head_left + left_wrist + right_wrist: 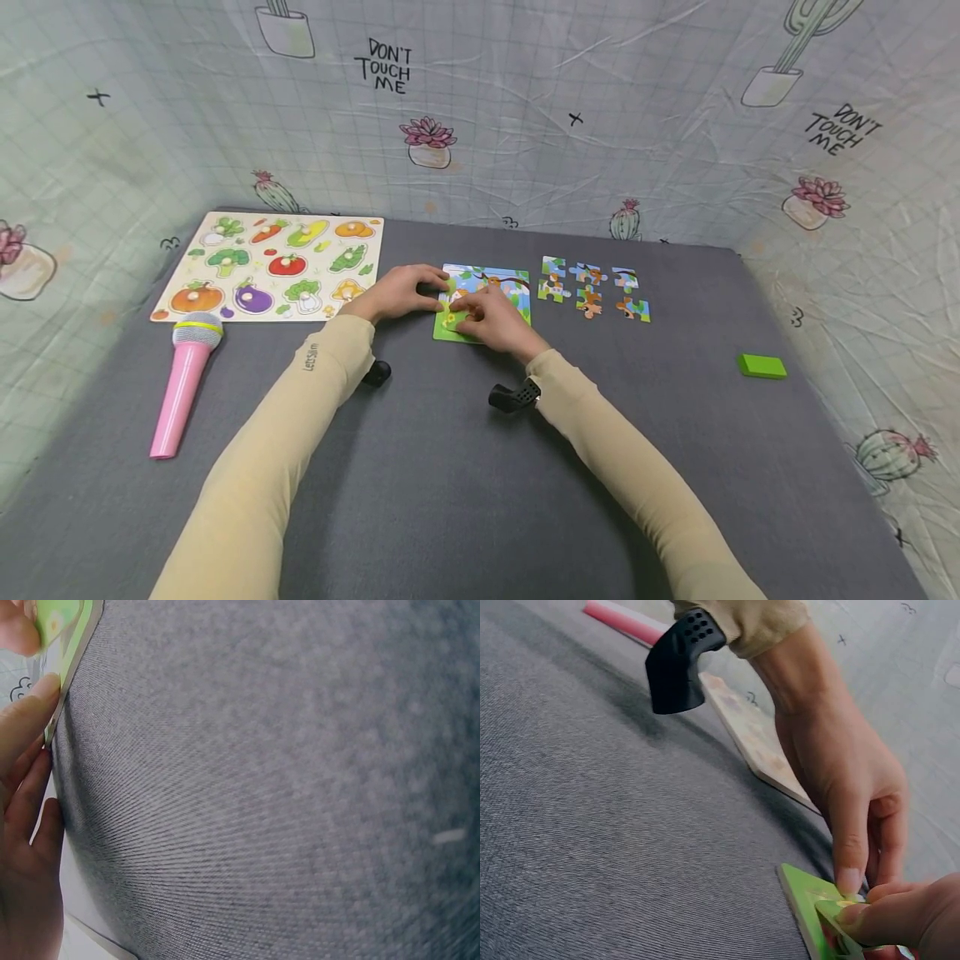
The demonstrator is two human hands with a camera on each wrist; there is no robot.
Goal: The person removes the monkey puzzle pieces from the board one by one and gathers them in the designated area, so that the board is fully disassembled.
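Note:
My left hand [405,292] rests at the left edge of a square puzzle board [517,317], its thumb and fairly straight fingers touching the frame. My right hand [495,321] pinches a green puzzle piece [832,906] between thumb and fingers, low over the board's left part. In the right wrist view the piece is tilted over the green frame [795,889], and the left thumb is close beside it. The board has a blue sky and a branch along the top, but my right hand hides much of its middle. The left wrist view catches only the board's edge [75,656].
Several loose puzzle pieces [588,273] lie in two rows right of the board. At the left is a vegetable picture board [255,229], with a pink toy microphone [180,387] in front. A green block [762,366] sits far right on the grey table [442,467]. Patterned cloth [510,100] stands behind.

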